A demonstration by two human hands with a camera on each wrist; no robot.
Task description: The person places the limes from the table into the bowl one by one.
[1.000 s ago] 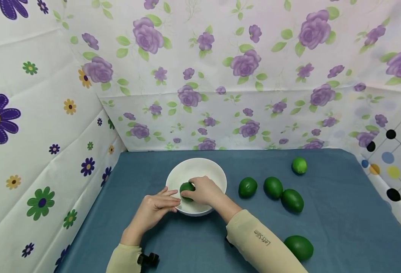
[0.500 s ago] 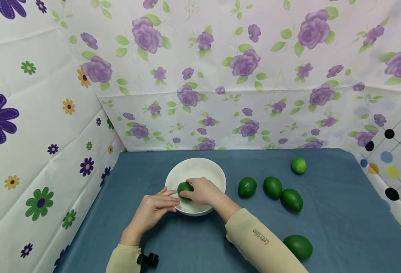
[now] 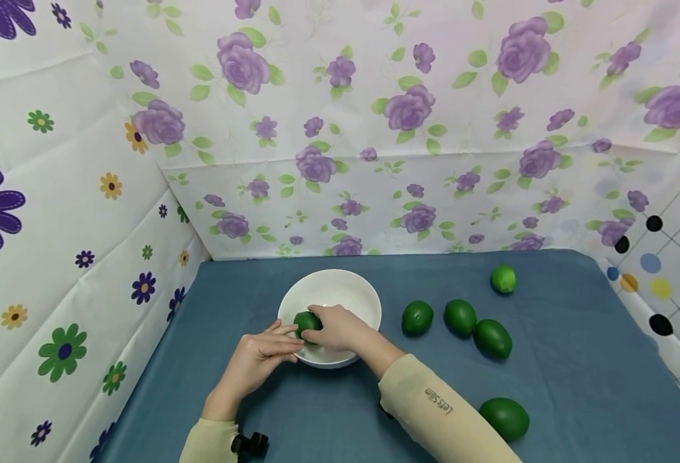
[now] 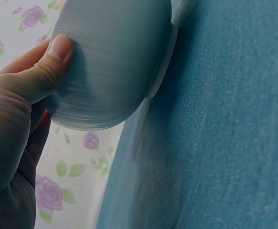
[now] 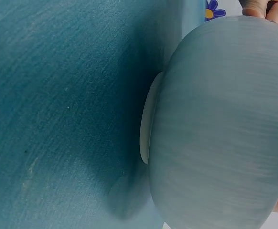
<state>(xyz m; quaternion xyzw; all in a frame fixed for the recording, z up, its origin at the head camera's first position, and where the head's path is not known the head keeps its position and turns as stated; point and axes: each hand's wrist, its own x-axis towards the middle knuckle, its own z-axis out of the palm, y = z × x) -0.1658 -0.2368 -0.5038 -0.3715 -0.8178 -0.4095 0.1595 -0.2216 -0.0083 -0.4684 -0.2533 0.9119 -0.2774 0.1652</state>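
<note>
Head view: green fruit [image 3: 306,323] gripped in the right hand [image 3: 342,331], inside the white bowl [image 3: 348,289]

With the right arm, reaches in over the near right rim, palm down, thumb and fingertips around the fruit. With the left hand [image 3: 261,357], pinches the near left rim, thumb [image 4: 48,71] against the outer wall (plainest in the left wrist view).

Partly covered by the right fingers, the fruit; cannot tell whether touching the left fingertips. In the right wrist view, mostly bowl wall, with fingers [image 5: 256,7] cut off at the top edge.

Beneath, a blue cloth [image 3: 317,411]; to the right, more green fruits [image 3: 418,317]; behind, a wall sheet [image 3: 461,38] of purple roses.
</note>
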